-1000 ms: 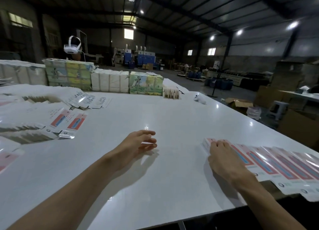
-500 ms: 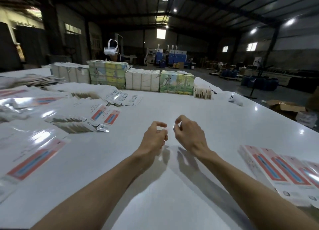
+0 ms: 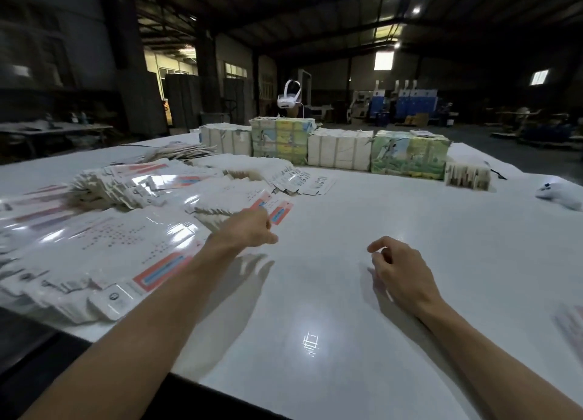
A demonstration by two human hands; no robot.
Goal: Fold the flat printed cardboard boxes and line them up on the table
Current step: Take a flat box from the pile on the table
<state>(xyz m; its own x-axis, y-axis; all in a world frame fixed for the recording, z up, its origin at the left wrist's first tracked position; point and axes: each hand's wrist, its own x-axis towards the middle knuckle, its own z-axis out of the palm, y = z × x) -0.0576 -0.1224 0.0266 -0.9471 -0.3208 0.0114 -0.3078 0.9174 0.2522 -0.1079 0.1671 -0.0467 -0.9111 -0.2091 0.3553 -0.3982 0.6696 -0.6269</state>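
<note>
Stacks of flat printed cardboard boxes [image 3: 120, 252], white with a red and blue stripe, cover the left part of the white table [image 3: 394, 217]. My left hand [image 3: 249, 229] reaches out to the edge of a small pile of these flats [image 3: 233, 206], fingers at the top one; whether it grips is not clear. My right hand [image 3: 400, 268] hovers over bare table, fingers loosely curled, holding nothing. A blurred bit of the lined-up boxes [image 3: 571, 325] shows at the right edge.
Bundles of wrapped packs [image 3: 410, 158] and white packs [image 3: 339, 150] form a row across the far side. A white controller [image 3: 558, 194] lies at the far right. A headset [image 3: 288, 96] worn by a person shows behind the bundles.
My view has swung left, away from the row of finished boxes. My hands, together half a second ago, have parted; the left has stretched to the pile of flats.
</note>
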